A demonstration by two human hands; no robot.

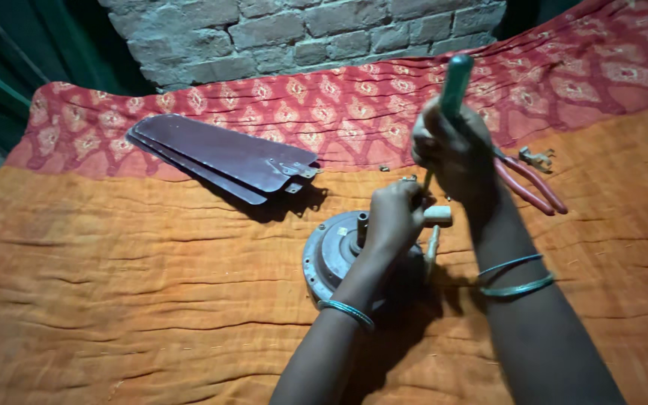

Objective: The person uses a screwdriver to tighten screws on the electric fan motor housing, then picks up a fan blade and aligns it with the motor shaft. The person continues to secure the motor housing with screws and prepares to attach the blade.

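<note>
The fingers of the right hand [455, 150] are closed tight around the green handle of a screwdriver [455, 86], which stands almost upright, its thin shaft going down toward the left hand; the fingers of the left hand [395, 217] are curled together over the top of a grey metal fan motor [331, 255], near the point where the shaft comes down, but what exactly they pinch I cannot tell, because the hand hides it. The fan motor is round and lies flat on an orange quilted cloth [114, 300], in the middle of the view, with a short spindle standing up from its centre, just beside the left hand; a pale cylindrical piece [438, 216] sticks out to the right from under the left hand. Both wrists carry thin bangles. Behind the right hand lie pliers with red handles [534, 187], and near them a small metal bracket [538, 157]; well apart to the left, a stack of dark maroon fan blades [219, 154] lies on the cloth, the metal mounting ends pointing to the right. The far part of the cloth is red with a pattern; behind it rises a brick wall [301, 30].
</note>
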